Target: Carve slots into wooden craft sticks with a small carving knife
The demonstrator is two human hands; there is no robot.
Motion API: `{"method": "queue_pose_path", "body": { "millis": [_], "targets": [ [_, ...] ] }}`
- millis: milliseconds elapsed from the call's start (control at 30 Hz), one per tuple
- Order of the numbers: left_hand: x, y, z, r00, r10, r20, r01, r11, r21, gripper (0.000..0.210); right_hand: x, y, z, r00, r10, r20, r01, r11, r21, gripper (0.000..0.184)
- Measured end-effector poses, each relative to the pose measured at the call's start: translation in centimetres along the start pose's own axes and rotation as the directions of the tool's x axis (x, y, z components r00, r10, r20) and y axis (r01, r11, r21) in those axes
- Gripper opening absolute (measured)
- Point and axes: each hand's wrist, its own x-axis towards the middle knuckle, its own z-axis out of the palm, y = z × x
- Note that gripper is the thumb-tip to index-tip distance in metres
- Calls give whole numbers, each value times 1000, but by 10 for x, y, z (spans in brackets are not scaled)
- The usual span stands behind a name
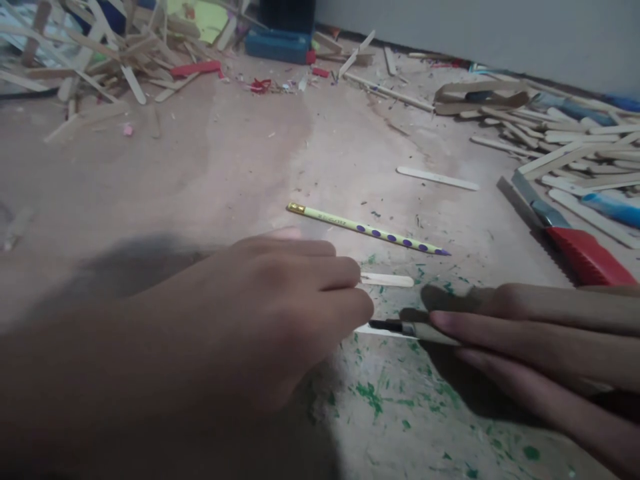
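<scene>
My left hand (295, 293) rests low over the table with its fingers curled and pressed down. From under its knuckles sticks out the end of a wooden craft stick (390, 280). Just below, a second pale strip (387, 333) shows beside the index fingertip; most of it is hidden. At the right, my right hand (540, 340) is closed on a thin paintbrush (423, 331) with a dark tip and a metal collar. The dark tip lies over the pale strip, close to my left fingers. A pale green pencil (370, 230) with purple spots lies beyond both hands.
A red-handled cutter knife (585, 253) lies at the right, by a pile of craft sticks (550, 137). One loose stick (437, 178) lies nearer the middle. More sticks (110, 53) heap at the back left, beside a blue object (277, 45). Green flecks mark the table (240, 167).
</scene>
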Motion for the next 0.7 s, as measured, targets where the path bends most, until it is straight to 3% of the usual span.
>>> {"method": "queue_pose_path", "body": {
  "millis": [100, 300, 567, 700],
  "targets": [
    [1, 0, -3, 999, 20, 26, -20, 1000, 20, 35, 12, 1, 0, 997, 8, 77, -11, 999, 40, 61],
    [0, -1, -3, 998, 58, 10, -58, 997, 42, 33, 14, 7, 0, 995, 41, 93, -55, 985, 161, 34],
    [1, -3, -6, 997, 54, 62, -57, 997, 53, 26, 21, 8, 1, 997, 8, 71, -20, 987, 162, 32],
    [3, -2, -8, 993, 82, 81, -88, 994, 67, 26, 9, 11, 2, 992, -97, 85, 89, 991, 97, 40]
  ]
}}
